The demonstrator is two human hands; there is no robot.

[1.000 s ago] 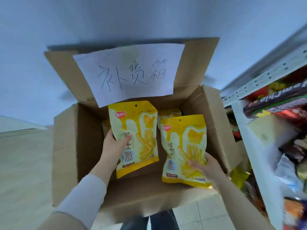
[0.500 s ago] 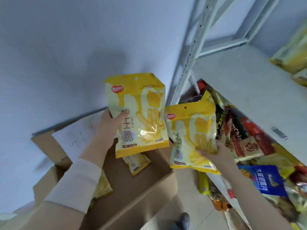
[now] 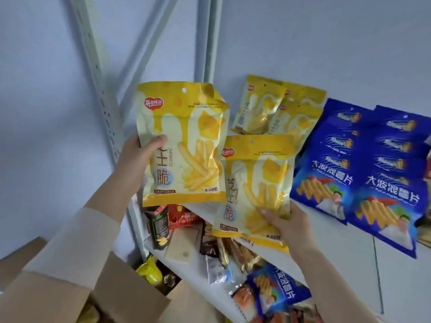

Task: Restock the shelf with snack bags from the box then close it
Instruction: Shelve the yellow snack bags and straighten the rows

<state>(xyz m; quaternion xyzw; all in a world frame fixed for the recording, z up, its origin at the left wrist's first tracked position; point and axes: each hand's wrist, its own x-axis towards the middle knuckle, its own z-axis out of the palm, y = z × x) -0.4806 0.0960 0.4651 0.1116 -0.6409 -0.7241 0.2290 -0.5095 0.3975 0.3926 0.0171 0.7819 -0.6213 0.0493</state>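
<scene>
Right bag (image 3: 254,190), upright and pinched low by the right grip (image 3: 288,223), lies nearer the shelf's (image 3: 349,248) yellow stack (image 3: 275,110) than the left bag (image 3: 184,145), pinched by the left grip (image 3: 136,157).

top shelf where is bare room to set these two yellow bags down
Bare board runs along the front of the top shelf, bordered by the blue bags behind and the right hand at left. The back is crowded: yellow bags lean on the wall beside the blue ones. The lower shelf is packed with snacks.
</scene>
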